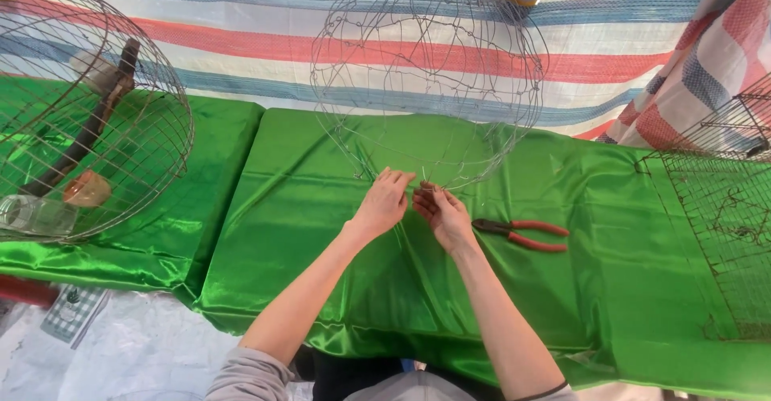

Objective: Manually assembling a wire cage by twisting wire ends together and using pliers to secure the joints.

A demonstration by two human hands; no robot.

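The unfinished wire frame (426, 79) is standing on its lower edge on the green-draped bench (321, 288), rising directly beyond both hands, probably so its bottom rim is sitting where the fingers can reach it without lifting the whole thing. The left hand (384, 202) is curling its fingers together at that lower rim, pinching what looks like a thin wire, though the strand itself is too fine to make out clearly. The right hand (440, 212) is sitting just beside it, almost touching, its fingers bent inward and pressing close together around the same spot on the rim; whether it is gripping a wire or only steadying one, I cannot tell. Red-handled pliers (520, 234) are lying on the cloth just to the right of the right hand, within easy reach. Well off to the left of the left hand, a finished round wire cage (88, 112) is resting on its side with a wooden perch inside.
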